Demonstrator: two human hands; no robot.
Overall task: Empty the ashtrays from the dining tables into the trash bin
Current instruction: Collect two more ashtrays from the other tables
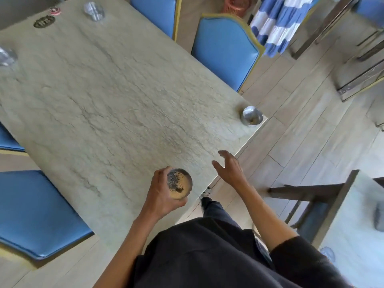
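My left hand (161, 194) grips a round metal ashtray (179, 183) with dark ash and tan residue inside, held just above the near edge of the marble dining table (104, 104). My right hand (228, 167) hovers open over the table's near right edge, fingers spread, holding nothing. A second metal ashtray (251, 115) stands on the table's right corner, well beyond my right hand. No trash bin that I can be sure of is in view.
Blue padded chairs (224, 50) line the far side, and another blue chair (31, 213) stands near left. Clear glass pieces (94, 11) sit at the table's far end. A dark wooden chair frame (315, 194) and another table (357, 235) stand to the right. An orange basket (236, 4) sits on the floor far back.
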